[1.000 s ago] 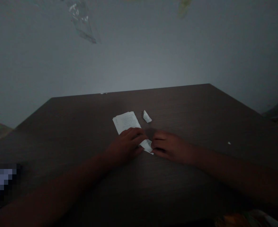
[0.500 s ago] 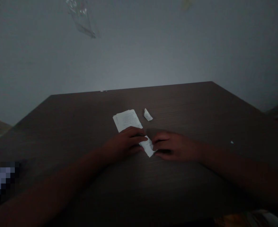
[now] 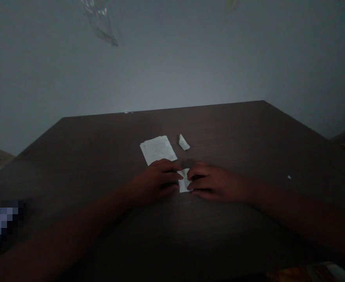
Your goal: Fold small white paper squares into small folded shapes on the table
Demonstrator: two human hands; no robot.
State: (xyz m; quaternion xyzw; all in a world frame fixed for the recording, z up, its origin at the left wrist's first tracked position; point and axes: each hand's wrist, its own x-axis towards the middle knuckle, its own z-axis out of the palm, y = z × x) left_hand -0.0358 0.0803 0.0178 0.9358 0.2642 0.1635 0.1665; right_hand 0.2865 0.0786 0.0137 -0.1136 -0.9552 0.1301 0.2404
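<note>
Room: dim, with a plain pale wall (image 3: pixel 190 70) behind and a clear plastic scrap (image 3: pixel 100 23) stuck high at 11 o'clock.
Surface: dark wood-grain surface (image 3: pixel 248 133), one white crumb (image 3: pixel 289 177) at 3 o'clock.
Slip: small white paper slip (image 3: pixel 184 181) lying flat at centre, between both hands.
Left hand: left hand (image 3: pixel 157 181) lies flat, fingertips pinning the slip's left edge; grip nearly closed on it.
Right hand: right hand (image 3: pixel 212 182) pinches the slip's right edge, fingers curled.
Sheet: printed sheet (image 3: pixel 158 149) just beyond the left hand at 12 o'clock.
Scrap: folded scrap (image 3: pixel 183 142) beside the sheet, at 1 o'clock.
Advice: press evenly, keeping the edges aligned and the slip flat.
</note>
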